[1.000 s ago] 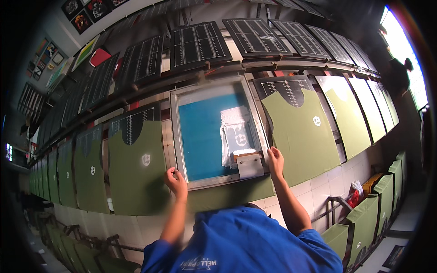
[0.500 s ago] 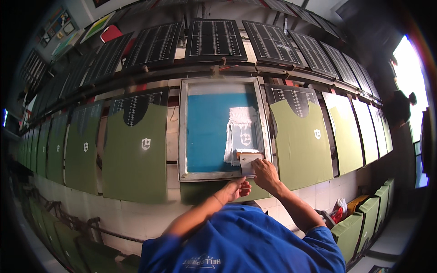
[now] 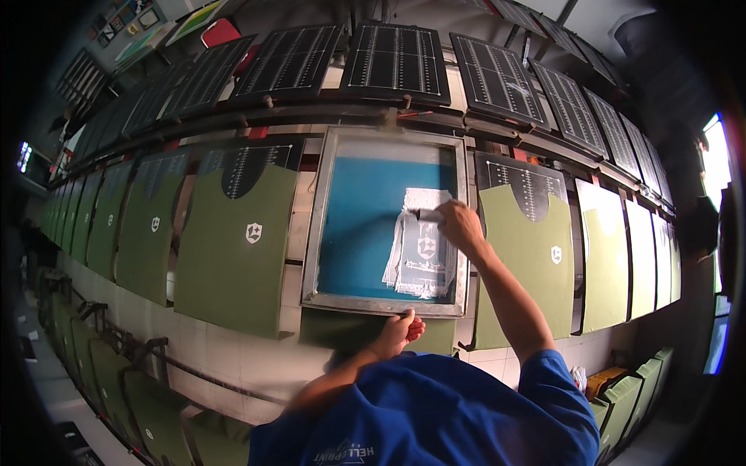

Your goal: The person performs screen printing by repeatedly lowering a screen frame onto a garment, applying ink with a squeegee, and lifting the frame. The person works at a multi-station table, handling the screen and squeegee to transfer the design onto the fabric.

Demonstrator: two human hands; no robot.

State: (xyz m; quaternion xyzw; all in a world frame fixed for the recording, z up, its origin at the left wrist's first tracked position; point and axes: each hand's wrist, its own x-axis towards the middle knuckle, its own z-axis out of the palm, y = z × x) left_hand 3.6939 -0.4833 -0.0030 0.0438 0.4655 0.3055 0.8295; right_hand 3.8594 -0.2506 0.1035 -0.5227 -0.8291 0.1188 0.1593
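Moved: squeegee (image 3: 426,215) carried from frame's near edge to top of white print patch.
Right hand (image 3: 460,225): fingers clamped on squeegee.
Left hand (image 3: 400,332): fingers curled together against frame (image 3: 320,225) near edge.
Frame: flat on green shirt (image 3: 342,330).

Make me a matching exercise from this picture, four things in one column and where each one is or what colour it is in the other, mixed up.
Column one:
1. right hand
2. left hand
3. blue mesh of the metal-framed printing screen
4. olive green garment with a white shield emblem

Column two:
A. lies on a board to the left of the screen
B. touches the near edge of the screen frame
C. holds a small tool over the white ink patch
D. fills the inside of the frame

Pairs: 1-C, 2-B, 3-D, 4-A
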